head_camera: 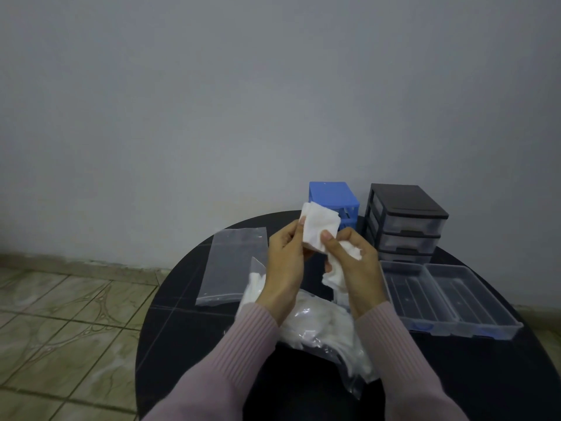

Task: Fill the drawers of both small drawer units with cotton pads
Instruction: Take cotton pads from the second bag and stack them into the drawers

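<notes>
While both hands grip cotton pads [320,230], drawers [449,296] lie beside.

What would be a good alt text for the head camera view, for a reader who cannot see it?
Both hands, left and right, hold white cotton pads above an open bag of pads on a round black table. Behind stand a blue drawer unit and a black one, with two clear drawers lying out at the right and an empty bag at the left.

White cotton pads [320,230], blue unit [334,196], black unit [405,205], black table [188,329].
</notes>
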Available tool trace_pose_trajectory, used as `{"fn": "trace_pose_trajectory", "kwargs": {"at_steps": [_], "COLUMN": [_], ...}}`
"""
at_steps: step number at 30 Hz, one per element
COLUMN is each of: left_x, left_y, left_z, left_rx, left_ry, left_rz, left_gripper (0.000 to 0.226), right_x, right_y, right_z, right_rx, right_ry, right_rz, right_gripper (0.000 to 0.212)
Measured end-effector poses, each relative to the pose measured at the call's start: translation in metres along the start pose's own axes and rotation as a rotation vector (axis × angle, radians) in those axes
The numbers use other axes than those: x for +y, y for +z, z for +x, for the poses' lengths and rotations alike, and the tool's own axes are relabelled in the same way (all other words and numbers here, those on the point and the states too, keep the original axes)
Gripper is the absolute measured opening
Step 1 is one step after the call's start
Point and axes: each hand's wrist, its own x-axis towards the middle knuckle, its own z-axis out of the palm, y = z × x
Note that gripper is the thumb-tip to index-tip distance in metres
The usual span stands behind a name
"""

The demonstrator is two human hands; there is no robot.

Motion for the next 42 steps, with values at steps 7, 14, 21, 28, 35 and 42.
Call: {"fn": "trace_pose_trajectory", "kwargs": {"at_steps": [7,14,21,28,35,42], "left_x": [0.005,0.004,0.001,0.001,-0.003,-0.009], "left_y": [0.001,0.002,0.002,0.001,-0.014,-0.023], "left_z": [-0.001,-0.003,-0.004,-0.006,0.002,0.005], "left_rx": [-0.008,-0.007,-0.046,-0.076,0.031,0.092], "left_ry": [-0.055,-0.006,-0.075,-0.063,-0.020,-0.006], "left_rz": [-0.041,-0.010,-0.060,-0.101,-0.062,0.135], "left_gripper": [0.026,0.026,0.026,0.022,0.018,0.017], "right_x": [0.002,0.000,0.003,0.001,-0.004,-0.002], "right_y": [-0.002,-0.004,-0.005,-0.006,-0.015,-0.019], "right_z": [0.001,0.001,0.002,0.001,0.009,0.008], "right_rx": [0.109,0.114,0.110,0.095,0.018,0.121], "right_ry": [-0.102,-0.175,-0.141,-0.126,0.111,0.129], "right_rz": [-0.132,-0.112,-0.142,-0.131,0.365,0.316], "right_gripper": [0.019,0.018,0.017,0.015,0.039,0.037]}}
